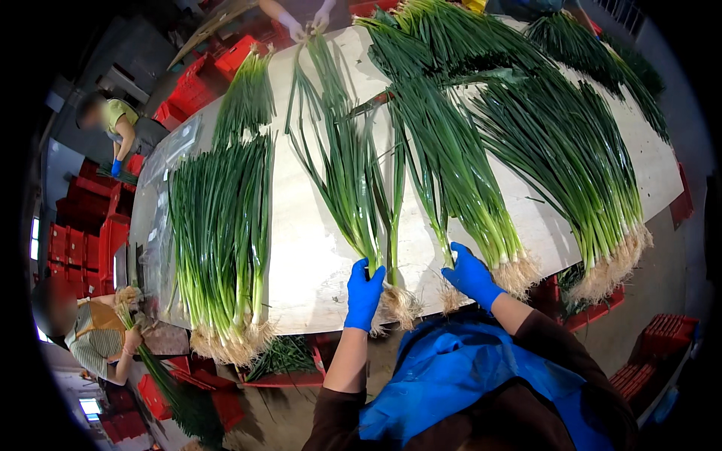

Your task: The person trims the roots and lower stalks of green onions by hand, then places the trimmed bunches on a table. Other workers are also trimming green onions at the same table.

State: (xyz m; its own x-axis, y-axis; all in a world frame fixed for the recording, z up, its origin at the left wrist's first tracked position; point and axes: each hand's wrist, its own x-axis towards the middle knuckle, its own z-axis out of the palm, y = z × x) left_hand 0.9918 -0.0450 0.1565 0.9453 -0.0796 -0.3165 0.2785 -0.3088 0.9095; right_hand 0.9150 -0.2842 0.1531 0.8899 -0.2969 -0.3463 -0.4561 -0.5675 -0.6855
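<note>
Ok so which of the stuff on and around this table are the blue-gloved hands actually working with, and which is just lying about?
In hand:
- left hand, closed around a small bunch of spring onions
- right hand, on the next bunch near its roots

Lying about:
- leftmost pile of spring onions
- large pile on the right
- clear plastic bags at the table's left edge
- red crates on the floor

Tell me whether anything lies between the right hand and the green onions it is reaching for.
Nothing visible does: the right hand already touches the green onion stalks near their roots, while the left hand grips its own small bunch.
</note>
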